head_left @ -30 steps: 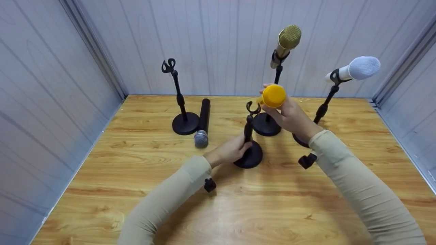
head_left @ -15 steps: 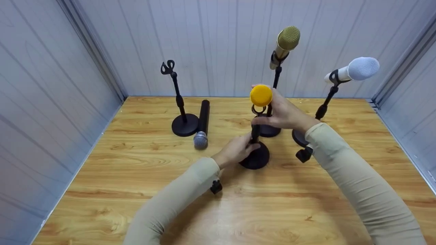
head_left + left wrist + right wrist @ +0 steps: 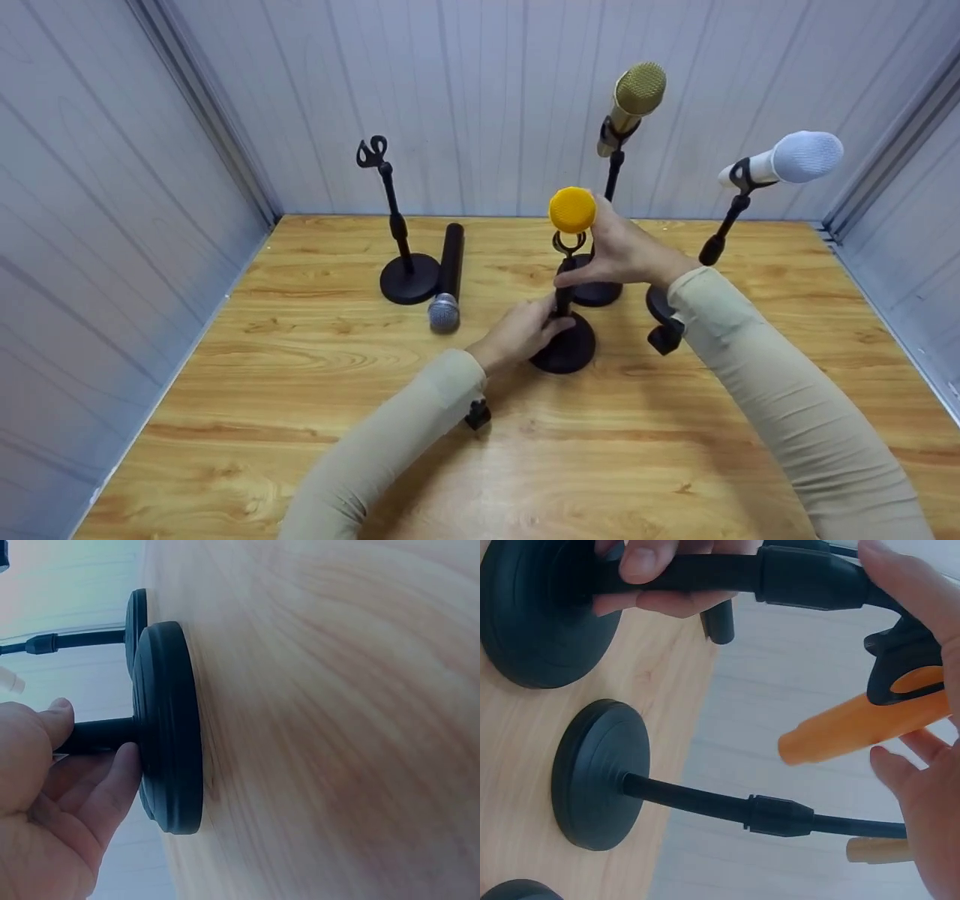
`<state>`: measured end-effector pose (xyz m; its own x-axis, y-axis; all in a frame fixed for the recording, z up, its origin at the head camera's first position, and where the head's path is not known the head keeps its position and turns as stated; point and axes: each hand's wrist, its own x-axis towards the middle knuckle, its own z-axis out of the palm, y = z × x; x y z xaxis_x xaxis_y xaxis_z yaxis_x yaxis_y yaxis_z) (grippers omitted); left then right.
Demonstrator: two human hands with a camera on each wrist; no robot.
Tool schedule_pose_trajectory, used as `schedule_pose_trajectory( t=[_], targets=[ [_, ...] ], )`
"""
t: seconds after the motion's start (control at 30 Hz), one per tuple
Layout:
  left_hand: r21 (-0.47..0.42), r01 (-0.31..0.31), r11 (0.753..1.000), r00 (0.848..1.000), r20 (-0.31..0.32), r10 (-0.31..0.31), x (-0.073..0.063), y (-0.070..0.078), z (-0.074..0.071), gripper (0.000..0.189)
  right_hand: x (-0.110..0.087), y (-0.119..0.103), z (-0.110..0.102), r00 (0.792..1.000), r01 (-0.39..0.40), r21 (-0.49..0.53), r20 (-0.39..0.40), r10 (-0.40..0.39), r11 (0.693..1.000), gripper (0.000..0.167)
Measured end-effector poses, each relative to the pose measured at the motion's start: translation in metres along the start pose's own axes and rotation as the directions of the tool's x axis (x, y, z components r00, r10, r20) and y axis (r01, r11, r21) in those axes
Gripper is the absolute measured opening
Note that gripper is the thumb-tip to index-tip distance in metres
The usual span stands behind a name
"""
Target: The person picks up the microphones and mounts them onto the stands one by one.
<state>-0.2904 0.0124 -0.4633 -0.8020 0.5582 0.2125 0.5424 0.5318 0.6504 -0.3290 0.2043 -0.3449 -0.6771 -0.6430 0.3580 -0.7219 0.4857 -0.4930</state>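
Near the table's middle stands a black microphone stand (image 3: pixel 570 352) with a round base. My left hand (image 3: pixel 517 334) grips its pole low down, just above the base (image 3: pixel 169 727). A yellow-orange microphone (image 3: pixel 573 210) sits in the stand's clip (image 3: pixel 889 671), its round head toward me in the head view. My right hand (image 3: pixel 630 244) holds the microphone at the clip, fingers around its right side. The right thumb (image 3: pixel 576 275) lies across the upper pole. Part of the microphone's body is hidden by the right hand in the right wrist view.
Behind stands a stand with a gold microphone (image 3: pixel 640 90); to the right, another bears a white microphone (image 3: pixel 806 157). A bare-clipped stand (image 3: pixel 409 277) is at the left, beside a black microphone (image 3: pixel 450 262) with a silver head lying on the wooden table (image 3: pixel 300 420). Panels enclose the table.
The right hand has brought the yellow-orange microphone left to the stand's clip, and its thumb has come onto the pole. The left hand and held stand have shifted slightly right.
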Motion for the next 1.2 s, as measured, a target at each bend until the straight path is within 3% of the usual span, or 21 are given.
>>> schedule_pose_trajectory(
  t=[0.47,0.93,1.2],
  targets=[
    [0.019,0.026,0.999,1.0,-0.011,-0.026,-0.0019,-0.0012,0.0011,0.019,-0.002,0.0052,0.0049,0.992,0.117,0.013,-0.043,-0.116,0.993,0.096],
    [0.001,-0.009,1.0,1.0,-0.016,0.009,0.0013,-0.0015,0.0038,0.017,-0.0064,0.01,0.0059,0.989,0.129,0.088,-0.084,-0.121,0.988,0.099],
    [0.001,-0.013,1.0,0.999,-0.029,0.013,0.001,-0.0028,0.0048,0.017,-0.0081,0.0083,0.0094,0.99,0.116,0.084,-0.088,-0.108,0.99,0.083]
  ],
)
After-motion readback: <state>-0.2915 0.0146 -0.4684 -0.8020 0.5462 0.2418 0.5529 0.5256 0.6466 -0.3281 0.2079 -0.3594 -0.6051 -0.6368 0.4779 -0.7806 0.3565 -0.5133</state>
